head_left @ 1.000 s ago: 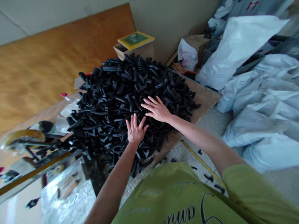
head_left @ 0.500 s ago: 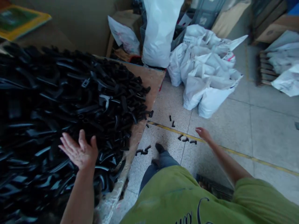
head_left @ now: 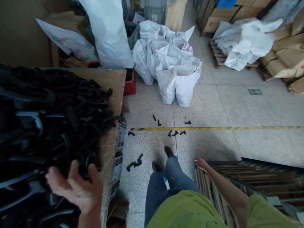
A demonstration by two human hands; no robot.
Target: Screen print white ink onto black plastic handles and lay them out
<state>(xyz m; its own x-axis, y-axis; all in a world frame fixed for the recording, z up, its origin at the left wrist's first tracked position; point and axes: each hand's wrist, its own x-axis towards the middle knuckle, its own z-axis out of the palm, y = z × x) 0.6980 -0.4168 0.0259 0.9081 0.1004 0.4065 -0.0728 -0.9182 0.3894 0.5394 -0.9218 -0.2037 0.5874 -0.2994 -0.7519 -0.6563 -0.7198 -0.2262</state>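
Observation:
My left hand (head_left: 76, 188) is raised over the near right side of a large heap of black curved plastic parts (head_left: 68, 117). Its fingers are spread and slightly bent, with nothing between them; motion blurs them a little. The heap lies on a table topped with brown cardboard (head_left: 115, 84). My right hand (head_left: 201, 163) hangs low at my right side, beside the near end of a stack of flat panels (head_left: 228, 177). It looks open and holds nothing visible, though its fingers are small and partly turned away.
Several loose black parts (head_left: 135, 163) lie on the floor near my feet and by a yellow-black line (head_left: 204, 128). White sacks (head_left: 175, 69) stand ahead. A red crate (head_left: 129, 84) sits beyond the table corner. Farther right is a wooden pallet (head_left: 217, 57) under white plastic.
My view has swung right, so the table shifts left and the panel stack shows. The left hand stays spread over the heap, nearer to me now. The right hand remains low at my side.

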